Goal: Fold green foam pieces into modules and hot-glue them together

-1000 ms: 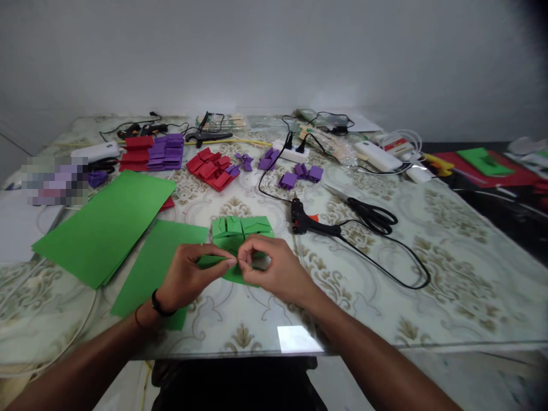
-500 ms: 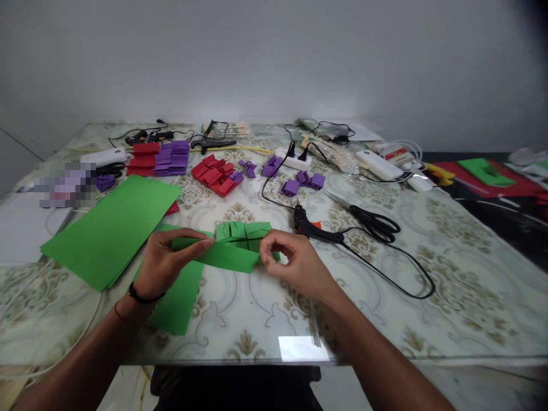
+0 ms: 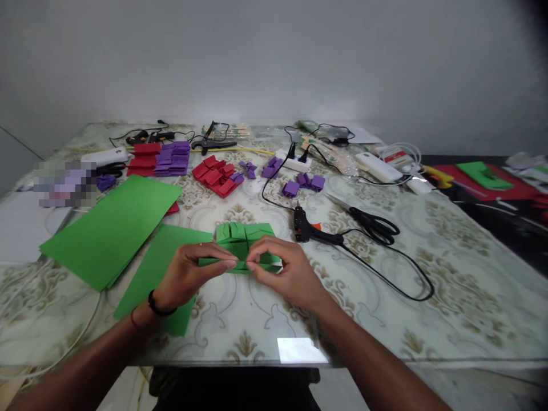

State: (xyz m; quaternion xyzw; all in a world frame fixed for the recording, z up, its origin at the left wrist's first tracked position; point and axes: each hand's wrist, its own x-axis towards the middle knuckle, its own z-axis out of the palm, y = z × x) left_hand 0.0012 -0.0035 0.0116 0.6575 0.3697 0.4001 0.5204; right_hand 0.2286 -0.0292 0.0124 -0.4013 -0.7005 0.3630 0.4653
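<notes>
At the lower centre of the frame, a thin, smooth green paper strip (image 3: 242,265) is pinched by the left hand (image 3: 188,274) and the right hand (image 3: 286,271). The thumb and forefinger of each hand are pressed together at the tips, with only paper between them, and a rounded gap is left behind the tips. Just above the strip, 2 folded green pieces (image 3: 260,229) with creased, boxy tops are set side by side. Flat matte green sheets (image 3: 115,228) are stacked at the left; a further green sheet (image 3: 150,274) is partly covered by the left hand. A glossy, leaf-patterned surface is shown by the table (image 3: 363,319). Right of centre, a black plastic glue gun (image 3: 319,233) and black-handled scissors (image 3: 362,217) are laid.

Much of the strip is hidden by the hands, and its ends cannot be clearly made out. The forearms (image 3: 368,354) are cut off by the bottom of the frame.

The strip's long axis is directed left to right, nearly level.
</notes>
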